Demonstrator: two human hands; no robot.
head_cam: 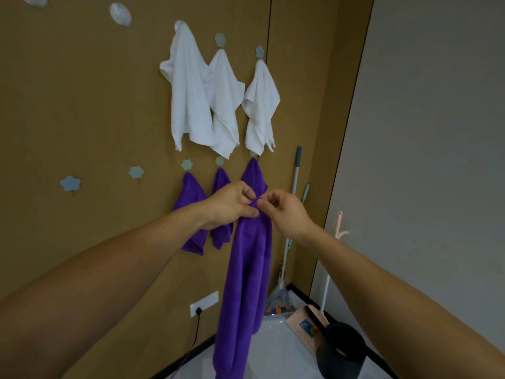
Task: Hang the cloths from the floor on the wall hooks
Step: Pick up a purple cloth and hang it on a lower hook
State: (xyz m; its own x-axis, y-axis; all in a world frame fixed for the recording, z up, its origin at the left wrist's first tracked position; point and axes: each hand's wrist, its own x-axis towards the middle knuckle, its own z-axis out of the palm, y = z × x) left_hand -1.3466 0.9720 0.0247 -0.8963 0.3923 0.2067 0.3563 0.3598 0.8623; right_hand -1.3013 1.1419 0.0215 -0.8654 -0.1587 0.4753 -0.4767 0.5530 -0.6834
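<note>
Purple and long, the cloth (246, 269) hangs down the brown wall (95, 105), its top at a flower-shaped hook (253, 154) on the lower row. The left hand (232, 205) and right hand (288, 212) meet at a fold below that hook, each pinching the fabric between thumb and curled fingers. Two smaller purple cloths (191, 214) hang just to the left, and three white cloths (188, 91) hang above.
</note>
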